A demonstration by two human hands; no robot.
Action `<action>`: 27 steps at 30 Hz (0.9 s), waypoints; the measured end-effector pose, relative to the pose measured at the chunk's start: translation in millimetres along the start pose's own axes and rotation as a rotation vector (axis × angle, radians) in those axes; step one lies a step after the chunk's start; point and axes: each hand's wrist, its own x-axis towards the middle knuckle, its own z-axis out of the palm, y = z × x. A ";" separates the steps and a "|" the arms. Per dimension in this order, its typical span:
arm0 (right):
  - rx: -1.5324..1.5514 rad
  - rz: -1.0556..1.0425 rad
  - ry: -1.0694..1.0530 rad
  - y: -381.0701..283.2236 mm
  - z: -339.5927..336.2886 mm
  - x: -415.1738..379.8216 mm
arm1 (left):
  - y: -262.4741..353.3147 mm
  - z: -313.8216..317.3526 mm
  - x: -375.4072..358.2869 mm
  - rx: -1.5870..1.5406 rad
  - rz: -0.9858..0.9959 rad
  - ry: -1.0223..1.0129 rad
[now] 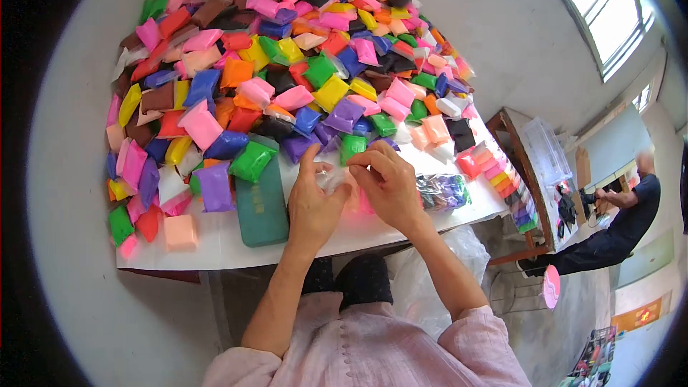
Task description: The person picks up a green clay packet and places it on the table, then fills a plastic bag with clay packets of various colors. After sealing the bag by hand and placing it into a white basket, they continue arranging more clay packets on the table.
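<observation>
Both my hands are over the front of the white table (322, 244), close together. My left hand (315, 204) has its fingers curled round a clear plastic bag (331, 180). The fingertips of my right hand (387, 186) are pinched at the bag's right side. Something pink shows low between the hands, partly hidden. Left of my left hand lies a flat green box (261, 208) with a green packet (252, 162) on its upper part. To the right of my right hand is a clear bag of mixed coloured packets (443, 192).
A large heap of coloured packets (251, 50) covers the far and left table. A row of packets (502, 180) stands at the right edge. Clear plastic bags (437, 272) hang below. Farther right are a wooden table (527, 150), a pink-topped stool (550, 287) and a seated person (623, 222).
</observation>
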 end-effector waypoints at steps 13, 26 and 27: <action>0.107 -0.011 -0.031 -3.3 -2.2 -8.7 | -3.1 1.0 -2.5 -0.174 0.082 0.078; 0.033 -0.153 0.048 0.5 4.3 -15.0 | -2.7 3.6 -3.8 -0.534 0.121 0.084; 0.038 -0.128 0.042 -3.9 2.4 -15.5 | -2.3 3.8 -4.1 -0.555 0.129 0.094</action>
